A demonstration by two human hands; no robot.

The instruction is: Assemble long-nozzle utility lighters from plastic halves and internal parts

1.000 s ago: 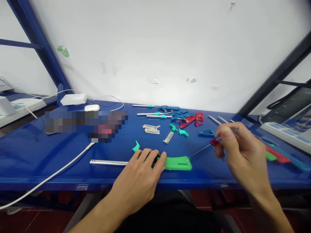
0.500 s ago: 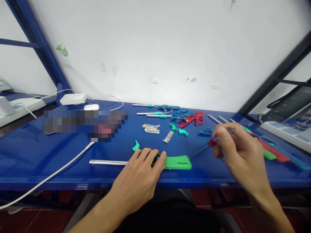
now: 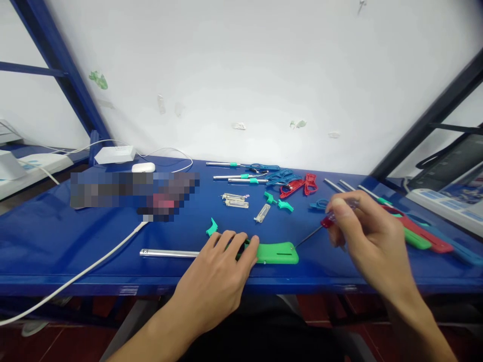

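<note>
My left hand (image 3: 219, 271) presses down on a tool with a green plastic handle (image 3: 277, 253) and a silver metal tube (image 3: 168, 253) lying along the front of the blue table (image 3: 56, 236). Its fingers curl over the joint between handle and tube. My right hand (image 3: 368, 236) pinches a small screwdriver with a clear red handle (image 3: 327, 220). The thin shaft (image 3: 307, 236) slants down-left and its tip touches the right end of the green handle.
Behind lie loose teal triggers (image 3: 212, 228), metal clips (image 3: 234, 200), red (image 3: 300, 185) and blue handle halves and more silver tubes. Assembled green and red tools (image 3: 418, 235) lie at right. A white cable (image 3: 94, 264), charger and earbud case (image 3: 143, 167) sit at left.
My right hand with the screwdriver has drifted slightly left, toward the green handle. The left hand has stayed in place.
</note>
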